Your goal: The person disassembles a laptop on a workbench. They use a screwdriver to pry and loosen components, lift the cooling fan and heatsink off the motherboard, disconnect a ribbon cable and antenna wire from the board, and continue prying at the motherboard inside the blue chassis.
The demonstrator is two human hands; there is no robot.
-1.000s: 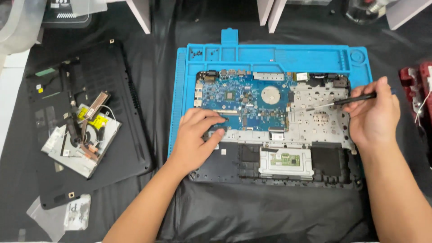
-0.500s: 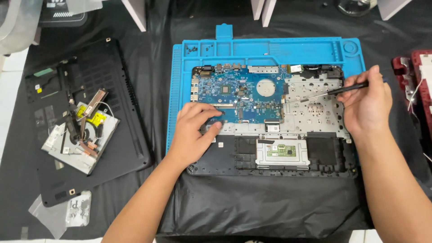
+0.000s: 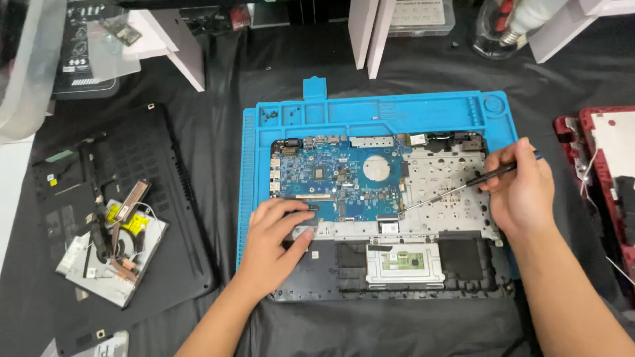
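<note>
While the opened laptop (image 3: 390, 225) lies on the blue mat (image 3: 377, 109) in the middle of the tabletop, the left hand (image 3: 274, 241) rests on its lower left, fingers curled and gripping nothing. The right hand (image 3: 522, 192) pinches a screwdriver (image 3: 456, 188), tip down beside the blue circuit board (image 3: 331, 178). A black bottom cover (image 3: 165, 198) carrying loose parts (image 3: 112, 254) lies well to the left, and a red casing (image 3: 605, 172) sits at the right edge.

**Materials and finishes on the bench**

Matt blue rubbery mat (image 3: 377, 111) under a black plastic laptop chassis (image 3: 463, 261). Glossy blue circuit board (image 3: 331, 178), dull perforated silver metal plate (image 3: 443, 198). Thin shiny metal-shafted screwdriver (image 3: 456, 190). Wrinkled black cloth (image 3: 370, 330) covers the table.
</note>
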